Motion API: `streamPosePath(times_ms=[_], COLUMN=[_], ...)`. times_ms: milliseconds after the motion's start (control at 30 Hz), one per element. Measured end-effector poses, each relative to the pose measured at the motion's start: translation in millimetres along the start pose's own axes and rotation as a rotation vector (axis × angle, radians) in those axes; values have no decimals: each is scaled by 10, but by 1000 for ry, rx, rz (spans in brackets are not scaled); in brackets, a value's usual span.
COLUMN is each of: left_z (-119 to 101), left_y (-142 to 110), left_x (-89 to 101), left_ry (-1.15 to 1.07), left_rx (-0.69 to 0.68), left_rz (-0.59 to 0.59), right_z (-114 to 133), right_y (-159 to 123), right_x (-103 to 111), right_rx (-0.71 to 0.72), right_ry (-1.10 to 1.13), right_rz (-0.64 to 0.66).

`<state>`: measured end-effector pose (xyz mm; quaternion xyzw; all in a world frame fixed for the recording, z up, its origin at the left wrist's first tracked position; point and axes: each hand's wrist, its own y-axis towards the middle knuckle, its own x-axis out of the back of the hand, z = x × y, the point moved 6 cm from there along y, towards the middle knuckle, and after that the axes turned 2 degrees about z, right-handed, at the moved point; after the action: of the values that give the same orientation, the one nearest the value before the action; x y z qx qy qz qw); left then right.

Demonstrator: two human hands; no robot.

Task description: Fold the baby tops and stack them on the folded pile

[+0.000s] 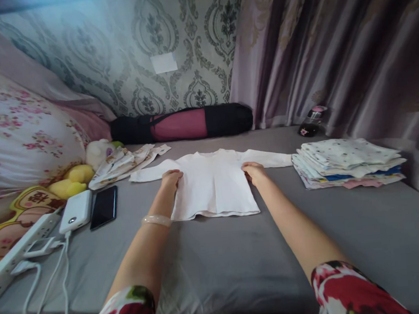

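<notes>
A small white long-sleeved shirt (214,188) lies spread flat on the grey sheet (226,263), its sleeves stretched out to both sides and its hem toward me. My left hand (172,178) grips the shirt's left edge just below the sleeve, fingers closed on the cloth. At the opposite edge, at about the same height, my right hand (254,171) is closed on the fabric too. Some fingertips are hidden under or behind the cloth. The right sleeve's end reaches to a stack of folded clothes (347,162).
Left of the shirt lie a crumpled patterned garment (129,164), a black phone (104,207), a white power bank (75,211) with cables, a power strip (23,256) and plush toys (70,181). Behind are a black-and-maroon roll bag (179,124) and a dark bottle (312,121).
</notes>
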<state>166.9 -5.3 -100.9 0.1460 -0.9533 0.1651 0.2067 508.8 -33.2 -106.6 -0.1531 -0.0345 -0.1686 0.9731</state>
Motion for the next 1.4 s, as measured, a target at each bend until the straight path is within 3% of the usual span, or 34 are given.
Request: streamPosePath(times_ms=[100,167,300,367,600,833,933,1400], left_z=[32,40,-55,-65,56,254,298,368], left_y=[-7,-43,-199,-264,-478,-1198,-1361,-1281], left_x=[10,13,-46,-69,116,231,251,491], left_ry=[49,147,514,631,710,744,742,776], left_rx=[-24,-102,-470,-566,-457,-488,-506,-601], left_rz=[-16,-32,-88,-94,45,244,293,356], right_z=[-2,44,135,145,102,-115,-173,-36], right_y=[-30,-100,-268,-281,-266,-1081,-1324,-1409], right_x=[60,68,-27,-35,130,256,261,308], right_rx=[64,168,403,427,355,407,414,436], right_ry=[-140,-366,-1024,-1127,-943,-1098,-1191,-1287], right_rz=[-99,-119,-98,-77,36,152,177,329])
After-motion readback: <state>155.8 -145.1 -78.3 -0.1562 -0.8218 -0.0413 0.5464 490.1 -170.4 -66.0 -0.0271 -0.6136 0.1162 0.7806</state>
